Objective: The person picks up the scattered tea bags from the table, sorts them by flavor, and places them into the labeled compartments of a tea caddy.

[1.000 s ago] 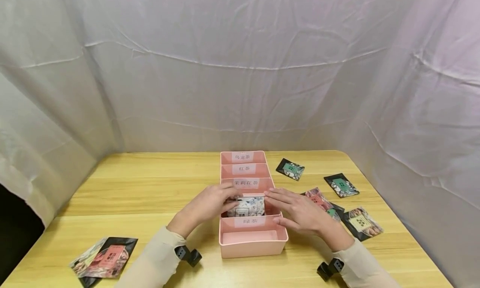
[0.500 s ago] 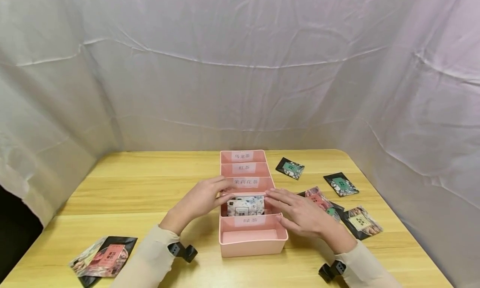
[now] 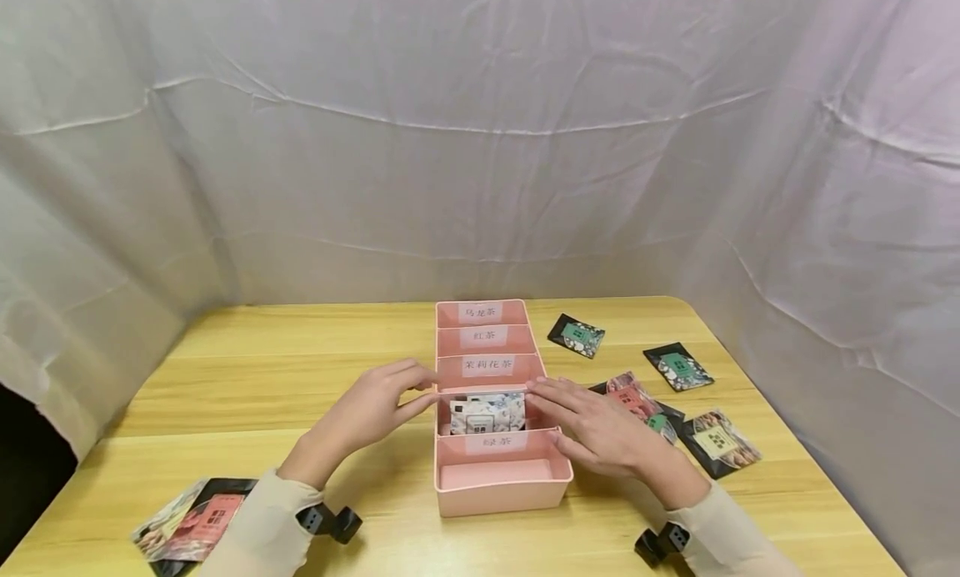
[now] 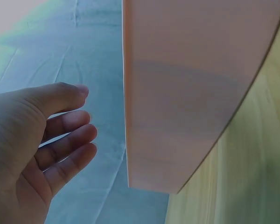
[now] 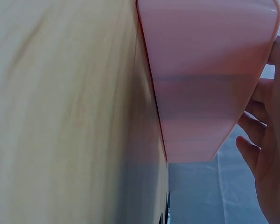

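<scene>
A long pink divided box [image 3: 501, 502] stands in the middle of the table, with white paper labels on its dividers. White floral tea sachets [image 3: 478, 417] stand upright in the second compartment from the front. My left hand [image 3: 369, 406] is just off the box's left side, fingers loosely bent with nothing in them; the left wrist view has a gap between this hand [image 4: 46, 135] and the box wall [image 4: 186, 93]. On the other side, my right hand [image 3: 603, 431] rests its fingertips at the right rim, thumb near the front compartment. In the right wrist view its fingers [image 5: 256, 112] lie along the rim.
To the right lie black sachets with green labels [image 3: 577, 335] [image 3: 678, 366], a red-labelled sachet [image 3: 628, 398] over another, and a yellow-labelled one [image 3: 720, 444]. Red and yellow sachets [image 3: 198, 523] overlap at front left, partly behind the left sleeve. A pale curtain [image 3: 480, 185] surrounds the table.
My left hand has drawn away from the sachets, out leftward past the box's rim, leaving them standing in the compartment. The right hand has stayed at the right rim.
</scene>
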The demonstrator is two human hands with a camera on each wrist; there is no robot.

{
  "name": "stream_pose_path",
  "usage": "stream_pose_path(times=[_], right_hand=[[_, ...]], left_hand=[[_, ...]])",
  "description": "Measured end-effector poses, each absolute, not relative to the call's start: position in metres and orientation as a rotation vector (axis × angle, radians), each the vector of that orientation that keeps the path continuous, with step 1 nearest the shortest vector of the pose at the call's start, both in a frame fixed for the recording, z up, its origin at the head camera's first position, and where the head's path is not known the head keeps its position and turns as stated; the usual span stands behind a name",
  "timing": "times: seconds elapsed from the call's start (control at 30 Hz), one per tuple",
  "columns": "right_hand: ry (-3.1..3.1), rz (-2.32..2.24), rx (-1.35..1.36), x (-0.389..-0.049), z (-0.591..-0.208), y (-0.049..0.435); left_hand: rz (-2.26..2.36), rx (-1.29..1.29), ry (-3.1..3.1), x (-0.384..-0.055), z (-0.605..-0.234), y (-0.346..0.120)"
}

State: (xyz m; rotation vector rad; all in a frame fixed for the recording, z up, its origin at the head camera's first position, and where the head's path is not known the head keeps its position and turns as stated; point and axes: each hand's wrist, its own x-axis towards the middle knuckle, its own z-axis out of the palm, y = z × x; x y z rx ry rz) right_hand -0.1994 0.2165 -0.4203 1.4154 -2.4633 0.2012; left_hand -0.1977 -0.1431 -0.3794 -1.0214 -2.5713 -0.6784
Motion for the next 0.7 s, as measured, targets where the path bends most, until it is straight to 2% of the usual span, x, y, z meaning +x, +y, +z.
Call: stream_pose_path(times=[0.7], right_hand=[[-2.601,0.173,1.314,-0.199,-0.413,0.217]], left_hand=[[-0.583,-0.928,-2.506,-0.17,-0.382,-0.198]])
